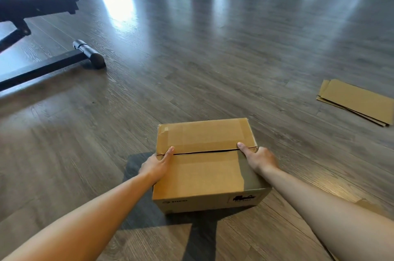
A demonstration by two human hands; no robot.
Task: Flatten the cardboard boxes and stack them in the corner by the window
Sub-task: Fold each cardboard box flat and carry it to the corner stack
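A: We've got the cardboard box (204,164) on the floor (213,58), near centre, still in box shape. Top flaps closed, dark seam running left to right across the lid.

B: Hands?

A: Our left hand (155,167) grips the left side w/ its thumb on top, tip at the seam's left end. Our right hand (259,159) grips the right side, thumb tip at the seam's right end. Rest of the fingers go down the box sides, so we can't tell if they're spread or together.

B: Markings?

A: Near face has a small logo on the left, black label on the right. Too blurry to read.

B: Around it?

A: Flattened cardboard (358,102) lies flat on the floor far right, well apart from the box. Black weight bench (38,2) far left, its foot bar (89,54) resting on the floor.
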